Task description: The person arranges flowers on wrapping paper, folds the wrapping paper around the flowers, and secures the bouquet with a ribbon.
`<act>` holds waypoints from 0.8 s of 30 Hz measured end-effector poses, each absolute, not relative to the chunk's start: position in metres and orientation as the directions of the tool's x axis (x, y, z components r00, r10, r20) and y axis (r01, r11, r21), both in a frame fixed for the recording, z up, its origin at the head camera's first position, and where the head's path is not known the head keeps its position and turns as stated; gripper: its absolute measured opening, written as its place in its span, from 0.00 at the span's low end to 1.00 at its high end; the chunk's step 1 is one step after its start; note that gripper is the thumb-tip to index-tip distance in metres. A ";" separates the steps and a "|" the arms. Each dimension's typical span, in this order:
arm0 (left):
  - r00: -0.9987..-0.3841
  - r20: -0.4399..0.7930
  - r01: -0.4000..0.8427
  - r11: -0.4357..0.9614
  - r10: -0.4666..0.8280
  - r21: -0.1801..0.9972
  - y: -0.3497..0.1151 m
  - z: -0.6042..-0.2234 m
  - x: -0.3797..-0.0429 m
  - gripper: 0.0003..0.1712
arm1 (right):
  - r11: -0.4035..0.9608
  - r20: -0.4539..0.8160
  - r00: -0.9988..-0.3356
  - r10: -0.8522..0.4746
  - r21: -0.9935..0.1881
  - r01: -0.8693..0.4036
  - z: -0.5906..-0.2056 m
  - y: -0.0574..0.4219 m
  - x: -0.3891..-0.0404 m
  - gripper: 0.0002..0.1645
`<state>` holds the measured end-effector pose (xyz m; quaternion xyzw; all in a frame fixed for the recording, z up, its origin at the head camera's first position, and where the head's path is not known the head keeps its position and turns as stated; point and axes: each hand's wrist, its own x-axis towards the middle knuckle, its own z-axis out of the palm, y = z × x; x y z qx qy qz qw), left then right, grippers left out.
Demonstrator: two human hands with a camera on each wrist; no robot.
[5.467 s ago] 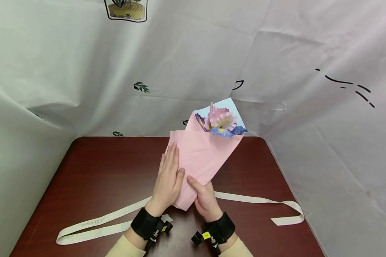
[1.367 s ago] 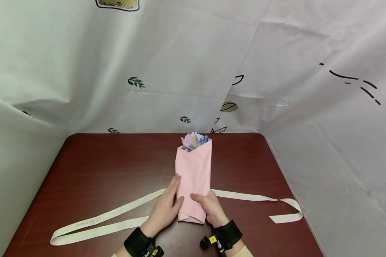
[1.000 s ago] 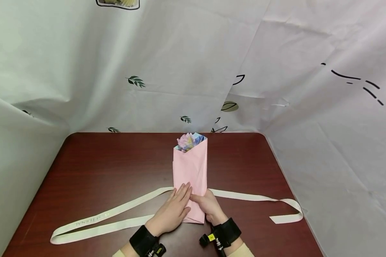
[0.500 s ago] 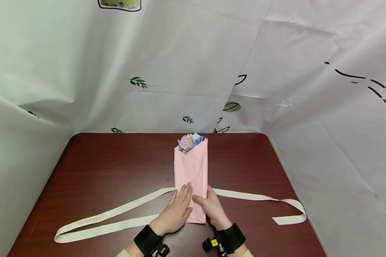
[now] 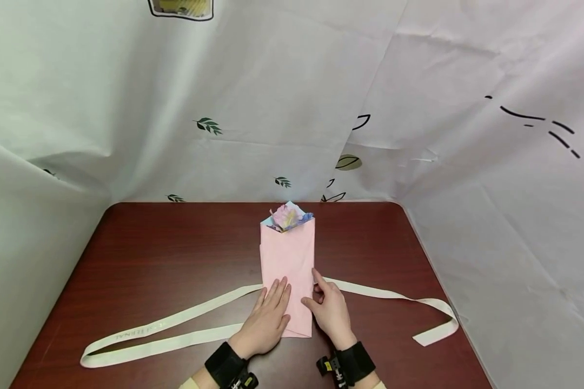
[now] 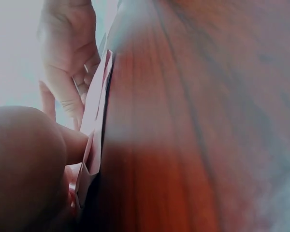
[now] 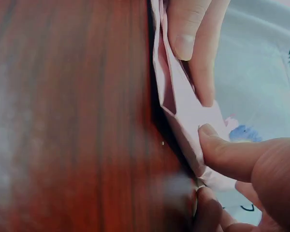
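A flower bouquet wrapped in pink paper (image 5: 289, 251) lies on the table, pale blue inside its top. Pink and blue flowers (image 5: 286, 216) peek out at the far end. My left hand (image 5: 265, 321) rests flat across the lower wrap, fingers together. At the wrap's right edge, my right hand (image 5: 331, 310) has its thumb (image 7: 222, 150) on the paper and its other fingers bent at the edge, where the white ribbon (image 5: 367, 289) runs into them. The ribbon passes beneath the bouquet. In the right wrist view a small pale bit shows by the bent fingertips; their hold is partly hidden.
The dark red wooden table (image 5: 185, 243) has rounded far corners. On the left the ribbon makes a long loop, with printed lettering on its upper strand; its right tail curls near the table's right edge. A white printed cloth (image 5: 272, 97) hangs behind and at both sides.
The bouquet went from tilted and raised to lying straight. My left hand moved onto its lower front. Just now my right hand shifted outward, and the ribbon's right part moved with it, its tail turning.
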<state>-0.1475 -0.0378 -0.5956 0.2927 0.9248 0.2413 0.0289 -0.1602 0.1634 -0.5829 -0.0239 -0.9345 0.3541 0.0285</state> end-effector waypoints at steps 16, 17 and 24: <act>-0.850 0.058 0.496 0.757 0.524 0.426 -0.034 -0.598 -0.146 0.37 | 0.858 0.158 -0.987 0.036 -0.511 -0.051 -0.582 0.169 -0.155 0.36; -0.850 0.061 0.496 0.756 0.523 0.426 -0.034 -0.598 -0.146 0.37 | 0.858 0.143 -0.989 0.026 -0.512 -0.051 -0.581 0.170 -0.155 0.35; -0.852 0.132 0.506 0.730 0.507 0.459 -0.033 -0.596 -0.150 0.36 | 0.857 0.056 -0.998 0.027 -0.516 -0.006 -0.577 0.174 -0.153 0.31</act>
